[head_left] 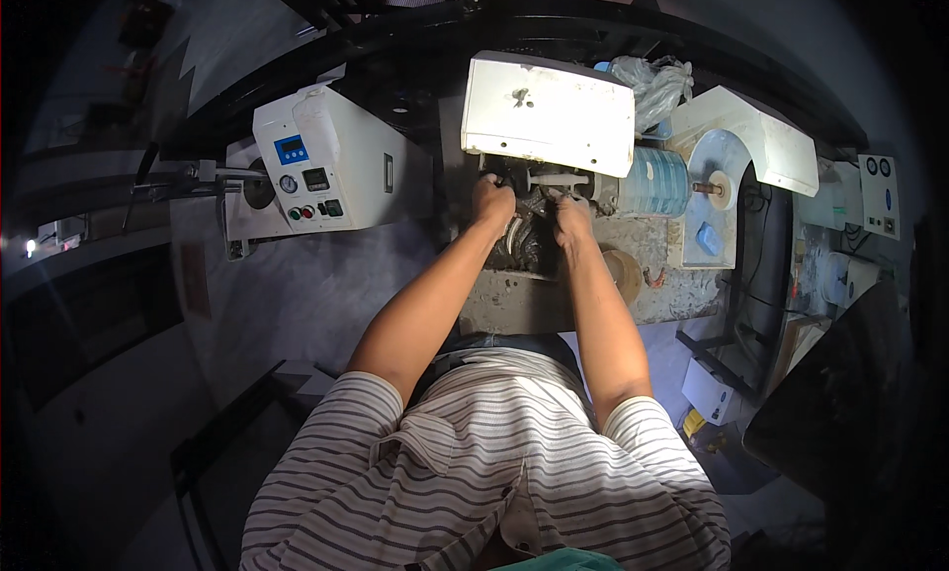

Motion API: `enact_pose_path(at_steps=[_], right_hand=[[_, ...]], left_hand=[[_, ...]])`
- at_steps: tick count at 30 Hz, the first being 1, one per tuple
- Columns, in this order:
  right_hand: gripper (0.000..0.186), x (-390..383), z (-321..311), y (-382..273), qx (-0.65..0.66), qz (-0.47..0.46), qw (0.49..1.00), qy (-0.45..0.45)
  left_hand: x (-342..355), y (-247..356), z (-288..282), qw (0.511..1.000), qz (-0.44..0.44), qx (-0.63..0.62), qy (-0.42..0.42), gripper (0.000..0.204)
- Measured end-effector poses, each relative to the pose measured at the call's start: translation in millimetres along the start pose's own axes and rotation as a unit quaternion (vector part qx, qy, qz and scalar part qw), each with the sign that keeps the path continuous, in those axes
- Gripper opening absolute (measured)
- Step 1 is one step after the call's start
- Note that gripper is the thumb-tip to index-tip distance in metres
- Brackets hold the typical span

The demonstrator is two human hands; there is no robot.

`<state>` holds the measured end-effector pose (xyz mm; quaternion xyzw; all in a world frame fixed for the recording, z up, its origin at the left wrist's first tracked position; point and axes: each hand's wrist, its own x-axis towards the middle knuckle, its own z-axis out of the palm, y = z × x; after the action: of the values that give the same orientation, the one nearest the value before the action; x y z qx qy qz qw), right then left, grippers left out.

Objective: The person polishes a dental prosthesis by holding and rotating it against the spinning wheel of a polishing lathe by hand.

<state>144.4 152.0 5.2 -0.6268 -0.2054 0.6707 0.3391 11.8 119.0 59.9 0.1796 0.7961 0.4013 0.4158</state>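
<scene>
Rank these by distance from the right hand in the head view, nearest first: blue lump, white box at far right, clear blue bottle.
From the right hand:
1. Clear blue bottle: just to its right.
2. Blue lump: farther right, past the bottle.
3. White box: far right, near the picture's dark rim.

The shirt (pixel 534 403) (dark-striped white) has short sleeves (pixel 346 428).

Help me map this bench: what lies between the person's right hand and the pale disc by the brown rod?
In the head view, a bluish, see-through plastic container lies between the right hand and the pale disc.
</scene>
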Motion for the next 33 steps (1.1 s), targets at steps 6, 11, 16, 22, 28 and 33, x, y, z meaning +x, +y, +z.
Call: enact_pose_path(at_steps=[6, 11, 16, 22, 28, 33], right_hand=[[0.017, 3, 10, 2, -0.054, -0.028, 0.998, 0.002], [0.018, 12, -4, 12, -0.063, -0.003, 0.997, 0.053], [0.028, 4, 13, 8, -0.045, -0.073, 0.995, 0.041], [0.031, -14, 12, -7, -0.091, -0.002, 0.995, 0.046], [0.025, -29, 26, -25, -0.076, -0.005, 0.996, 0.049], [0.026, -31, 24, -27, -0.119, 0.072, 0.989, 0.045]], left_hand=[[22, -22, 6, 0.996, 0.009, -0.007, 0.091, 0.009], [11, 5, 2, 0.996, -0.083, 0.04, -0.009, 0.021], [23, -15, 5, 0.994, -0.108, -0.01, 0.03, 0.026], [16, 0, -1, 0.992, -0.126, 0.015, 0.002, 0.025], [38, -38, 12, 0.993, -0.098, -0.011, 0.065, 0.024], [32, -22, -1, 0.985, -0.154, -0.076, -0.022, 0.027]])
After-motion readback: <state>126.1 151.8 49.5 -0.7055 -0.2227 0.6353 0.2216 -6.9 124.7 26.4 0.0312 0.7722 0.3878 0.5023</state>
